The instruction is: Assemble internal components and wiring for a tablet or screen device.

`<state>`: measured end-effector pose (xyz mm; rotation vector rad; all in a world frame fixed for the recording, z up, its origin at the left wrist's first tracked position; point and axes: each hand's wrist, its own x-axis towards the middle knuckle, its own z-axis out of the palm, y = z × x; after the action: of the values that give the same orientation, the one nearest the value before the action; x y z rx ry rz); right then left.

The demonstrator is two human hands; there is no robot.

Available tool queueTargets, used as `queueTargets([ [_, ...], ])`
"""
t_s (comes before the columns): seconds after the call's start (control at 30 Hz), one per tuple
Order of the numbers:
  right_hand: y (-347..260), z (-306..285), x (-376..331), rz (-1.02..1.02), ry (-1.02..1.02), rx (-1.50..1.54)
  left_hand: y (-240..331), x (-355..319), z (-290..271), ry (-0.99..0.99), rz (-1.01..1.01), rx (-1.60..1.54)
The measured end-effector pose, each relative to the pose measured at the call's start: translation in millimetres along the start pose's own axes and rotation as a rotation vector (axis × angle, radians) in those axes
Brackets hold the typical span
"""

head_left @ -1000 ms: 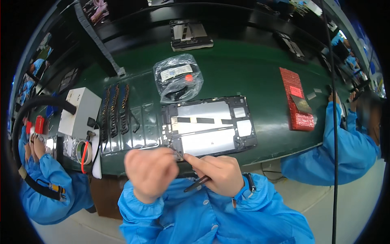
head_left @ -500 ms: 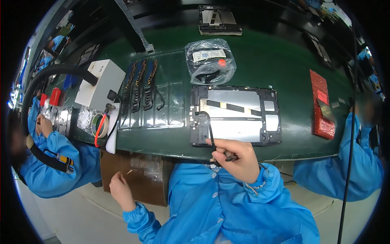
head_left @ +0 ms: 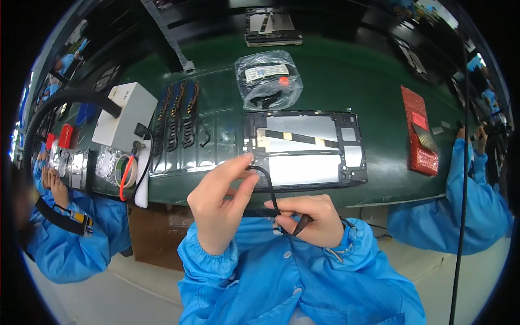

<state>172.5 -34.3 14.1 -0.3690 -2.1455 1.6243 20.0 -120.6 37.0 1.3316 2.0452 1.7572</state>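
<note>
My right hand [head_left: 314, 219] is closed in front of the tablet, pinching a thin black cable [head_left: 269, 187] near its lower end. A dark, pointed tool [head_left: 301, 224], its kind not clear, is also held in that hand. Upward from the fingers the cable bends left to a small end. Around that end, the thumb and forefinger of my left hand [head_left: 219, 203] are spread; contact is not clear. Behind both hands lies an opened tablet [head_left: 303, 168], with silver plates and a black frame. A slanting black strip with yellowish patches crosses it.
Similar black cables [head_left: 188, 130] lie in rows on a clear tray [head_left: 219, 154] at left. Nearby are a white box [head_left: 125, 114] with a hose and a tape roll [head_left: 125, 170]. A clear bag [head_left: 268, 89] lies behind the tablet; red bubble wrap [head_left: 422, 157] lies right. Co-workers sit both sides.
My left hand has come up from beside the cardboard box to the cable's upper end. The right hand still holds the cable, which has moved slightly left and down. The whole view has shifted a little.
</note>
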Motion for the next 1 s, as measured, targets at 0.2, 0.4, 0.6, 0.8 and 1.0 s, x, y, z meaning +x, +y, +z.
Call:
queueTargets([
  [0.2,-5.2,-11.2,0.9,-0.049,0.042,-0.023,0.0,2.1,7.5,-0.048,0.115,0.093],
  [0.4,-14.2,-4.6,24.7,-0.244,0.368,-0.204,3.1,-2.4,14.8,-0.089,0.299,0.084],
  [0.6,-13.7,-2.1,23.0,-0.336,0.459,-0.161,4.7,-2.9,22.5,-0.059,0.226,-0.145],
  [0.8,-9.2,3.0,19.8,-0.481,0.546,-0.306,4.6,-13.0,43.3,0.197,0.251,-0.184],
  [1.0,-6.6,1.8,18.1,-0.470,0.550,-0.330,4.7,-14.3,46.8,0.202,0.241,-0.161],
])
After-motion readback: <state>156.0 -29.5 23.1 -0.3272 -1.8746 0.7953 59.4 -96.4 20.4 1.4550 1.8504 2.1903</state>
